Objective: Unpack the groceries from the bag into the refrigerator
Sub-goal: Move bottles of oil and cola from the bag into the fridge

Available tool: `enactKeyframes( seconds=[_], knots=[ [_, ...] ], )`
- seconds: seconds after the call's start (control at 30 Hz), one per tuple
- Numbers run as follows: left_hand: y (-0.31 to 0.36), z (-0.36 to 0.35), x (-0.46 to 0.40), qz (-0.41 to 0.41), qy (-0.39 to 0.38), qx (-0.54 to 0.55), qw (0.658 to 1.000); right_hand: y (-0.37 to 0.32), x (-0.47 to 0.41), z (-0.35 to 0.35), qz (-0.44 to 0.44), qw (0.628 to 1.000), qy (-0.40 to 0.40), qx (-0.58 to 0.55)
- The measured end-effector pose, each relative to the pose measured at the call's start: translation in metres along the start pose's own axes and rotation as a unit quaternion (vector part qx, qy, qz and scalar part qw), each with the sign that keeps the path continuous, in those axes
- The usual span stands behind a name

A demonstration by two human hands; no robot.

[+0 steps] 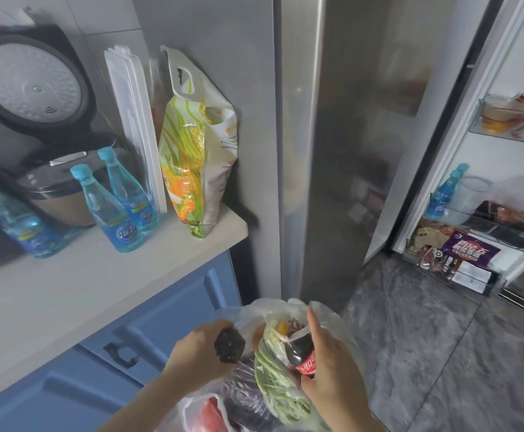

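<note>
Gripping cola bottle (305, 357) — right hand (332, 369); left hand (201, 353) holds avocado (229, 345).

Over an open plastic bag (332, 319), the right hand (332, 378) grips a cola bottle (304, 357) while the left hand (201, 353) holds a dark lump (229, 346).

Plastic bag (326, 319): lower part cut off by the bottom edge. Cola bottle (304, 357): base hidden behind the right hand (332, 372). Dark object (229, 346) gripped by the left hand (201, 350): too blurred to identify. Refrigerator (341, 151) interior: hidden behind its door.
</note>
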State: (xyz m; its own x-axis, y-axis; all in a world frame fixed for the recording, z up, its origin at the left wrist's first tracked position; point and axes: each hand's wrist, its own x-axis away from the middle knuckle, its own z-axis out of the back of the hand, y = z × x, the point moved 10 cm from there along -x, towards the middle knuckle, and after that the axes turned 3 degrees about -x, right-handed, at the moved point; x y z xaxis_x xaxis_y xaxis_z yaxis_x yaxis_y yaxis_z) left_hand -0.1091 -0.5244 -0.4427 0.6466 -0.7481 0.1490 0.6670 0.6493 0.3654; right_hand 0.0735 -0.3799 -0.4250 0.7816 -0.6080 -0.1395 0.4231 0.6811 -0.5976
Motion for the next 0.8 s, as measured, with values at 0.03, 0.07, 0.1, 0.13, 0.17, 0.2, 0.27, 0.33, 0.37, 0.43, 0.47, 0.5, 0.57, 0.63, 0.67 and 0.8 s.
enactKeyframes(
  seconds=[0.03,0.07,0.1,0.13,0.17,0.2,0.27,0.33,0.37,0.43,0.47,0.5,0.57,0.63,0.67,0.8],
  knots=[
    [-0.003,0.005,0.009,-0.009,0.026,0.017,0.999,-0.004,0.003,0.000,0.016,1.000,0.002,0.007],
    [-0.004,0.011,0.020,-0.024,0.053,0.037,0.998,-0.007,0.006,0.000,0.024,1.000,-0.001,0.012],
    [-0.004,0.015,0.030,-0.042,0.076,0.054,0.995,-0.009,0.009,-0.002,0.029,0.999,-0.005,0.014],
    [-0.001,0.020,0.040,-0.056,0.097,0.066,0.992,-0.013,0.012,-0.003,0.032,0.999,-0.014,0.016],
    [0.000,0.022,0.049,-0.063,0.114,0.074,0.989,-0.017,0.015,-0.003,0.036,0.999,-0.023,0.018],
    [0.002,0.024,0.057,-0.066,0.127,0.082,0.986,-0.021,0.018,-0.004,0.039,0.999,-0.031,0.019],
    [0.002,0.028,0.070,-0.047,0.165,0.127,0.977,-0.030,0.023,0.000,0.039,0.999,-0.035,0.008],
    [-0.003,0.038,0.080,0.008,0.202,0.202,0.958,-0.035,0.024,0.007,0.035,0.999,-0.021,-0.025],
    [-0.010,0.043,0.086,0.048,0.220,0.246,0.943,-0.036,0.025,0.010,0.032,0.998,-0.013,-0.049],
    [-0.029,0.039,0.094,0.158,0.205,0.351,0.900,-0.036,0.026,0.020,0.021,0.994,0.004,-0.105],
    [-0.037,0.029,0.096,0.207,0.174,0.437,0.858,-0.035,0.026,0.023,0.008,0.991,0.006,-0.137],
    [-0.039,0.017,0.099,0.247,0.142,0.542,0.790,-0.035,0.026,0.025,-0.006,0.985,0.000,-0.171],
    [-0.024,-0.009,0.105,0.310,0.045,0.712,0.629,-0.035,0.026,0.028,-0.031,0.971,-0.017,-0.236],
    [0.011,-0.022,0.112,0.318,-0.058,0.797,0.509,-0.036,0.024,0.029,-0.050,0.958,-0.032,-0.280],
    [0.027,-0.020,0.115,0.300,-0.088,0.816,0.486,-0.037,0.024,0.029,-0.053,0.954,-0.039,-0.293],
    [0.074,0.002,0.118,0.176,-0.136,0.861,0.456,-0.047,0.025,0.033,-0.046,0.942,-0.054,-0.329]
  ],
)
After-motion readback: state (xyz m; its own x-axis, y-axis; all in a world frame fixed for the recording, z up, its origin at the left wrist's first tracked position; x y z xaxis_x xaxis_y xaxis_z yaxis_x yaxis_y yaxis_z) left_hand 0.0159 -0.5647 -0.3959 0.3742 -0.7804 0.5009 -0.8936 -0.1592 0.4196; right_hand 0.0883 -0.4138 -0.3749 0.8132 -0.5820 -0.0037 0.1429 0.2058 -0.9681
